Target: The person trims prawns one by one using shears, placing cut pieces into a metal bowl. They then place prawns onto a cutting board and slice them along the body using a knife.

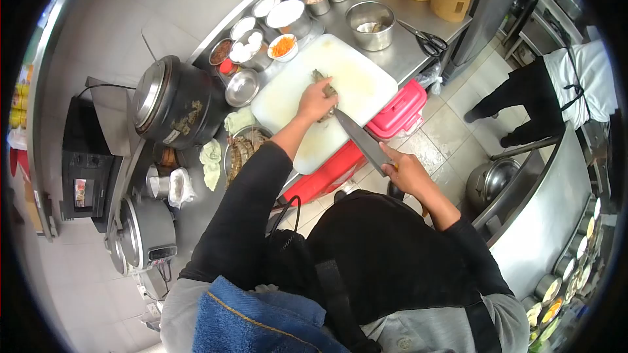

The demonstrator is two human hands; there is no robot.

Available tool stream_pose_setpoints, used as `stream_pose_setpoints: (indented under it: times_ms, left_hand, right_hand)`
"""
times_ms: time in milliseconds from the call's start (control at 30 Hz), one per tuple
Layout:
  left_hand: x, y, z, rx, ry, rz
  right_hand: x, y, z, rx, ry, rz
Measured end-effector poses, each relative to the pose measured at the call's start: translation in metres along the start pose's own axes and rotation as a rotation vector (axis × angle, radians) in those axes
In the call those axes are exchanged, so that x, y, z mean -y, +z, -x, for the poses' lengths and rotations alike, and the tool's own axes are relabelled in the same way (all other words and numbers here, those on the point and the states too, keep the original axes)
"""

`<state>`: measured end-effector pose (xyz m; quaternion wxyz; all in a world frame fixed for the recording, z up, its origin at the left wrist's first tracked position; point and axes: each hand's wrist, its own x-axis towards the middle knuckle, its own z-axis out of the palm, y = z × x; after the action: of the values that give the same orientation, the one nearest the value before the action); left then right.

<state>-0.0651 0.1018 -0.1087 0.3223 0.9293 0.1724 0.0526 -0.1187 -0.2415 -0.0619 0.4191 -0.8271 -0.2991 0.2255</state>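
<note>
On the white cutting board lies a greyish raw shrimp, pressed down and gripped under the fingers of my left hand. My right hand is wrapped round the handle of a large kitchen knife. The blade slants across the board's near edge, its tip close to the shrimp and my left fingertips. Whether the tip touches the shrimp, I cannot tell. Beside the board, partly behind my left forearm, stands a metal bowl with several more shrimp.
Metal bowls, a white bowl of shredded carrot and a steel pot surround the board. Scissors lie at the counter's edge. A pink-red bin stands below. At right, another person stands by the far counter.
</note>
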Motion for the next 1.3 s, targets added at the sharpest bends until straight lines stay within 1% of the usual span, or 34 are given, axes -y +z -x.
stream_pose_setpoints:
  times_ms: [33,67,100,133,167,267,300,367,433,533,600,667,700,767,867,933,967,1033,1133,1200,1233,1300]
  left_hand:
    - [0.001,0.004,-0.008,0.013,0.059,-0.065]
    - [0.005,0.008,-0.011,0.029,0.114,-0.129]
    - [0.002,0.005,-0.011,0.033,0.105,-0.126]
    - [-0.001,0.003,-0.012,0.061,0.043,-0.072]
    - [-0.004,0.002,-0.011,0.093,-0.017,-0.018]
    - [-0.004,-0.006,0.012,0.121,-0.070,0.054]
    - [0.004,-0.002,0.016,0.127,-0.068,0.052]
    - [0.030,0.009,0.026,0.134,-0.084,0.218]
    - [0.026,0.007,0.032,0.106,-0.083,0.235]
    - [0.026,0.008,0.037,0.049,-0.083,0.273]
    - [0.026,0.008,0.038,0.022,-0.081,0.290]
    - [0.022,0.008,0.041,-0.003,-0.096,0.283]
    - [0.019,0.007,0.042,-0.003,-0.100,0.286]
    - [0.011,0.004,0.043,-0.006,-0.151,0.316]
    - [0.016,0.009,0.042,-0.034,-0.096,0.303]
    - [0.016,0.010,0.043,-0.027,-0.140,0.300]
    - [0.015,0.010,0.041,-0.022,-0.175,0.294]
    - [0.014,0.011,0.041,-0.047,-0.163,0.307]
    - [0.015,0.018,0.044,-0.067,-0.163,0.332]
    - [0.013,0.011,0.040,-0.083,-0.157,0.336]
    - [0.010,0.008,0.041,-0.050,-0.186,0.301]
    - [0.008,0.006,0.042,-0.015,-0.215,0.270]
  right_hand:
    - [0.001,-0.003,0.000,0.002,-0.001,0.004]
    - [0.003,-0.006,0.002,0.011,0.046,0.005]
    - [0.004,-0.007,0.004,0.022,0.095,0.007]
    - [0.003,-0.006,0.004,0.028,0.100,0.007]
    - [-0.001,-0.004,0.002,0.006,0.072,-0.003]
    - [-0.004,-0.003,0.000,-0.021,0.050,-0.002]
    - [-0.004,-0.003,-0.002,-0.021,0.044,0.006]
    - [-0.014,0.004,-0.004,-0.049,0.017,0.006]
    - [-0.015,0.001,-0.012,-0.074,-0.019,0.019]
    - [-0.011,-0.004,-0.022,-0.037,0.002,0.060]
    - [-0.006,-0.007,-0.026,-0.062,0.086,0.056]
    - [-0.004,-0.009,-0.028,-0.033,0.056,0.056]
    - [-0.003,-0.009,-0.028,-0.013,0.031,0.050]
    - [-0.004,-0.006,-0.031,-0.013,0.047,0.037]
    - [-0.006,-0.002,-0.037,-0.011,0.067,0.024]
    - [-0.002,0.001,-0.034,-0.010,0.069,0.026]
    - [0.002,0.001,-0.029,0.025,0.122,-0.023]
    - [0.005,0.005,-0.028,0.063,0.178,-0.071]
    - [-0.003,0.019,-0.028,0.023,0.129,-0.084]
    - [-0.001,0.027,-0.024,-0.024,0.062,-0.039]
    - [0.001,0.026,-0.020,-0.028,0.058,-0.040]
    - [0.006,0.019,-0.006,0.037,0.114,0.001]
